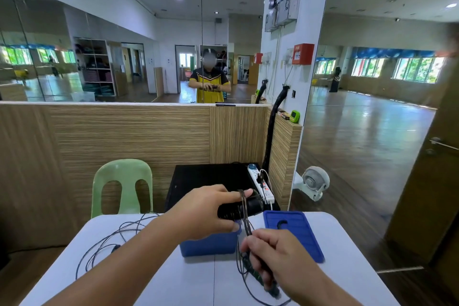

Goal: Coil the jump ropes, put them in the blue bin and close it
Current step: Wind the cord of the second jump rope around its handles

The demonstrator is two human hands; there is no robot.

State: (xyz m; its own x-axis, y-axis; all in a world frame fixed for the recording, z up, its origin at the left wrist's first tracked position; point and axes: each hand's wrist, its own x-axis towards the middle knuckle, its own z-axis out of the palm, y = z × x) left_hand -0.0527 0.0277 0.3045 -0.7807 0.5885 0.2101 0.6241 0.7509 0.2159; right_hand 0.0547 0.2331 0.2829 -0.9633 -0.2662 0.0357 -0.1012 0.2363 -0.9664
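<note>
My left hand [206, 211] grips the black handles [239, 208] of a jump rope above the blue bin [208, 243]. Its thin dark cord [246, 221] loops round the handles and my index finger. My right hand [275, 253] pinches that cord lower down and holds it taut, over a green-and-black handle [255, 273] lying on the white table [161, 281]. A second jump rope [109, 241] lies loose and uncoiled at the table's left. The blue lid [293, 233] rests flat to the right of the bin.
A green plastic chair [121, 186] stands behind the table on the left. A black cabinet [211, 179] carries a white power strip [260, 186]. Wooden partition and mirror wall rise behind; a small fan [314, 181] sits on the floor at right.
</note>
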